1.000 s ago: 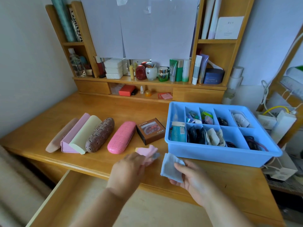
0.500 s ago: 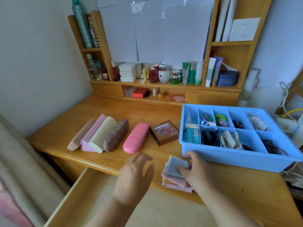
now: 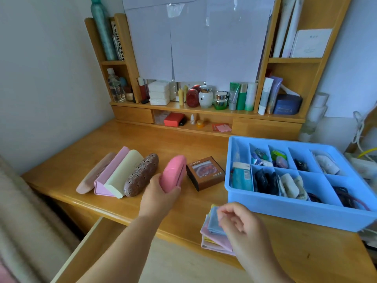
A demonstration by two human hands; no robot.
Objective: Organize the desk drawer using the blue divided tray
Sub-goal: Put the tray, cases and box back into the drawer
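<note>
Your left hand point(image 3: 161, 193) gripped the pink case point(image 3: 173, 173) tipped up off the counter point(image 3: 183, 144), right hand point(image 3: 238, 223) loosely curled, holding nothing, over the cloths point(image 3: 214, 231), blue tray point(image 3: 306, 209) just beside on the right, drawer point(image 3: 85, 248) open below

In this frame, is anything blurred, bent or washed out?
Head view: the right hand is motion-smeared above the stack of folded pastel cloths; the glossy pink glasses case in the left hand is soft; wide-angle bends the wooden shelf posts; lighting even.

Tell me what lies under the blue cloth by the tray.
The blue cloth tops a stack of folded cloths: pink, yellow and lilac edges show beneath. The right hand covers the stack's right side, so the rest is hidden.
</note>
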